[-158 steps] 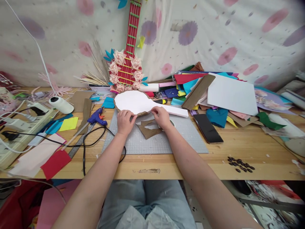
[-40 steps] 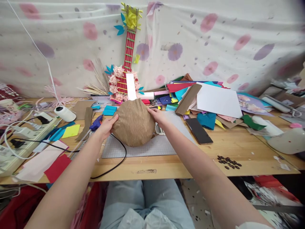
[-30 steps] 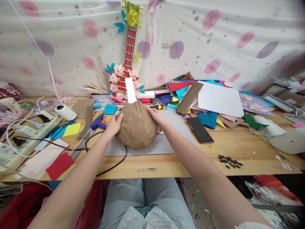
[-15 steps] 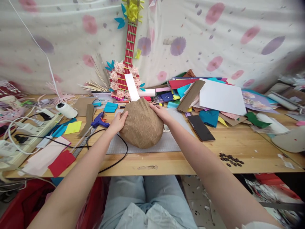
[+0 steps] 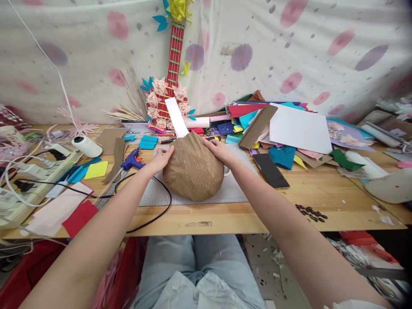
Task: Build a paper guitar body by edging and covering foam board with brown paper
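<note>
On the upper left rim of the brown cardboard shape [image 5: 193,171] the left hand [image 5: 162,156] is closed, with the thumb laid on the ribbed face. The upper right rim is gripped in the same way by the right hand [image 5: 219,150]. The shape is held tilted up, its lower edge resting on the grey cutting mat [image 5: 154,195], and a white strip [image 5: 176,116] is seen rising from its top. Just left of the left hand a blue glue gun [image 5: 131,161] is laid, and its black cord [image 5: 161,210] is looped across the mat's corner. A dark phone [image 5: 270,171] is placed near the right forearm on the wooden table [image 5: 337,193]. Farther back, a paper guitar [image 5: 172,64] is propped against the flowered cloth, and coloured sheets are heaped under a white sheet [image 5: 299,128]. Small dark seeds [image 5: 310,212] are scattered near the table's front edge.
</note>
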Tool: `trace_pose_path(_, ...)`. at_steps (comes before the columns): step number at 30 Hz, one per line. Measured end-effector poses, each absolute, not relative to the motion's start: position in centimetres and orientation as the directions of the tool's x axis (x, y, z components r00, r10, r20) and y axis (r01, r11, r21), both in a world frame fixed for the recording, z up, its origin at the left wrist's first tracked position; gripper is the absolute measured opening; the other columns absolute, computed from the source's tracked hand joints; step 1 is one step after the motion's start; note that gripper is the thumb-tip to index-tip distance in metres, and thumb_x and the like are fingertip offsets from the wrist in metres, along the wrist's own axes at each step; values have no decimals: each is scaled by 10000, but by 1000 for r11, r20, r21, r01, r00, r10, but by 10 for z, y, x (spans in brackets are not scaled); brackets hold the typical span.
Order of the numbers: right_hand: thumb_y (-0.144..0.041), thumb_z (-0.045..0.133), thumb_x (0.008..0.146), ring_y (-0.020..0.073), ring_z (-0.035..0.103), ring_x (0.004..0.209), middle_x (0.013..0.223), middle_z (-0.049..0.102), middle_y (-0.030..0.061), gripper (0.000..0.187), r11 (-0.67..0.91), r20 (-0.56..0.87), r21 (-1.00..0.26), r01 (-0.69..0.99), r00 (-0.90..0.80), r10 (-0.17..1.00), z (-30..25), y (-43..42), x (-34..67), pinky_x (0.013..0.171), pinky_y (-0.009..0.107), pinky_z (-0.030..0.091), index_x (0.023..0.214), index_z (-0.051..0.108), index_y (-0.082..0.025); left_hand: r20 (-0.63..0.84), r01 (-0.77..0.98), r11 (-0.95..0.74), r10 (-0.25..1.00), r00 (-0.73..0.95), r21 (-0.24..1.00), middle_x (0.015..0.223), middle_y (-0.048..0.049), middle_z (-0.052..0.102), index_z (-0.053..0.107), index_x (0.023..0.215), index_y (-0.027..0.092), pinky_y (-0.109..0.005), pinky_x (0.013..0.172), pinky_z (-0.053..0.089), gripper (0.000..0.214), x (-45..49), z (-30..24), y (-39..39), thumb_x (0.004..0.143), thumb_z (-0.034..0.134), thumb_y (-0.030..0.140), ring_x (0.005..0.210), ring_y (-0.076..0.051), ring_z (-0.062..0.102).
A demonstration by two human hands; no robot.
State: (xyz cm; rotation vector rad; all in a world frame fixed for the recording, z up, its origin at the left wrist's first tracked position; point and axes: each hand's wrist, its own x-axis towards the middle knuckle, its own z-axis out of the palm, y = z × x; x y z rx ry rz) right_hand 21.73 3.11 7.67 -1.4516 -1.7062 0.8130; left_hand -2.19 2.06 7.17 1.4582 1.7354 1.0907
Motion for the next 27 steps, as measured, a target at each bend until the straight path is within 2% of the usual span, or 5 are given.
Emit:
trace_pose_path(6,-606,474,793,195,575,857,949,649,65,470,211,105,-783,585,-210,972,87,25,215,726,293,398,886,616,-168,7,448,23,998,-65,894,1043,-118,678,642,900,162,-365,840,470,534,5,99,28,637,633,626,1002,-294,616)
trace_pose_path(10,-605,473,797,209,585,881,991,650,83,485,248,120,-716,652,-235,965,91,24,213,755,302,409,919,619,-158,-2,461,73,988,-154,884,1171,-123,632,647,970,176,-343,872,469,544,21,100,28,596,712,566,1081,-288,584)
trace_pose_path(16,-571,432,846,228,585,1003,1119,636,105,484,247,59,-688,682,-287,956,91,27,218,859,327,414,1030,613,-162,-5,458,93,982,-190,884,1149,-122,644,632,1031,174,-338,892,472,559,25,84,35,593,743,504,1073,-275,596)
trace_pose_path(21,-512,438,871,208,558,1099,1272,558,88,505,363,191,-684,633,-325,926,87,32,213,926,329,409,1258,505,-194,87,483,40,968,-237,875,1197,-130,613,601,1088,178,-333,952,433,598,22,67,47,593,748,479,1145,-267,555)
trace_pose_path(27,-543,455,856,285,441,1225,1333,496,104,551,508,187,-424,750,-476,859,92,28,196,1018,454,319,1315,491,-240,53,482,59,975,-214,874,1203,-132,610,583,1131,172,-348,963,419,599,26,75,41,646,698,504,1162,-274,538)
